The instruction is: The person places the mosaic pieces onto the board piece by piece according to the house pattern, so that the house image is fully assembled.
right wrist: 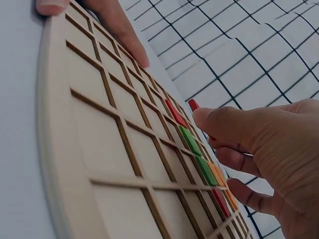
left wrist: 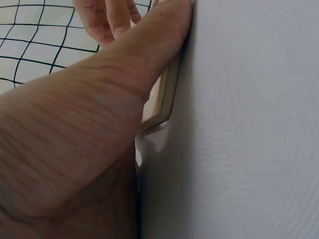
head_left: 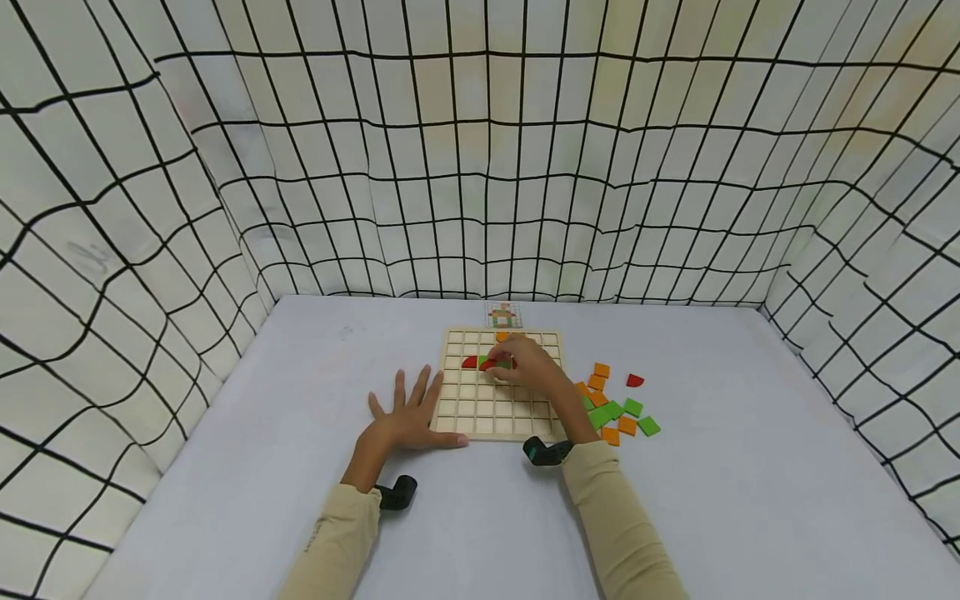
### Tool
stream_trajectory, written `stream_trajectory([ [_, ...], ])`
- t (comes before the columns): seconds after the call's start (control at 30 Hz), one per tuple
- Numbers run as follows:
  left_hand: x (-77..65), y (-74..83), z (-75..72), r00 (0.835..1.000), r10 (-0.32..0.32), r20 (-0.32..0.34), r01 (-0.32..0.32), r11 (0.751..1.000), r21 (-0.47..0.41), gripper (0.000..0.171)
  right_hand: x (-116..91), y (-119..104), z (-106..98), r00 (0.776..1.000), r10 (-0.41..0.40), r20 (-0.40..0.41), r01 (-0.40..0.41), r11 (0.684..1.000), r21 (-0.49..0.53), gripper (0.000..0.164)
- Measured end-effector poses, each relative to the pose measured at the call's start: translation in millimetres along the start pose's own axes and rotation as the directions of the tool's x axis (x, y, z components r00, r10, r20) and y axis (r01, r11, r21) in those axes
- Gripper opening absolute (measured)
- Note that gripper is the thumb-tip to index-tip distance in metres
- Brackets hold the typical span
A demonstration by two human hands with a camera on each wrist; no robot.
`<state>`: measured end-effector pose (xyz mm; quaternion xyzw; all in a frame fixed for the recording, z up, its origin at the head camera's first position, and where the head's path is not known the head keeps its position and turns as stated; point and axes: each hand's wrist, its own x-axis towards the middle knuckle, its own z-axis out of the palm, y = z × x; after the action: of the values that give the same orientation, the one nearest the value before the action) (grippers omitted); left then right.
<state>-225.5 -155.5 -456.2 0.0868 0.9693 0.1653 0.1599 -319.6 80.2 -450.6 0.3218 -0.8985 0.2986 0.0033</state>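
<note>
Red piece [right wrist: 193,104] juts out, pinched by the right hand [right wrist: 276,142].

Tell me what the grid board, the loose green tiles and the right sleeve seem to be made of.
Grid board: apparently wood, smooth and matte; pale faces, browner cell walls. Loose green tiles: painted wood or plastic; the even colour leaves it open. Right sleeve: probably cloth, matte, judging by its soft folds.
</note>
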Motion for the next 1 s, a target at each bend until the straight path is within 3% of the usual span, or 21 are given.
stream_trajectory([
  [0.43, 0.8, -0.2, -1.7, 1.000, -0.002, 0.008, 0.002, 1.000, 0.025, 0.120, 18.9, -32.3, 29.5, 1.000, 0.018, 0.001, -0.018, 0.988, -0.153, 0.028],
  [0.7, -1.3, 1.8, -3.6, 1.000, -0.005, 0.018, 0.005, 1.000, 0.025, 0.120, 26.1, -35.9, 42.1, 1.000, 0.023, -0.003, -0.023, 0.979, -0.205, 0.022],
  [1.0, -1.0, 2.1, -2.8, 1.000, -0.004, 0.015, 0.004, 1.000, 0.026, 0.121, 25.3, -42.0, 42.7, 0.999, 0.041, -0.007, -0.041, 0.962, -0.270, 0.020],
])
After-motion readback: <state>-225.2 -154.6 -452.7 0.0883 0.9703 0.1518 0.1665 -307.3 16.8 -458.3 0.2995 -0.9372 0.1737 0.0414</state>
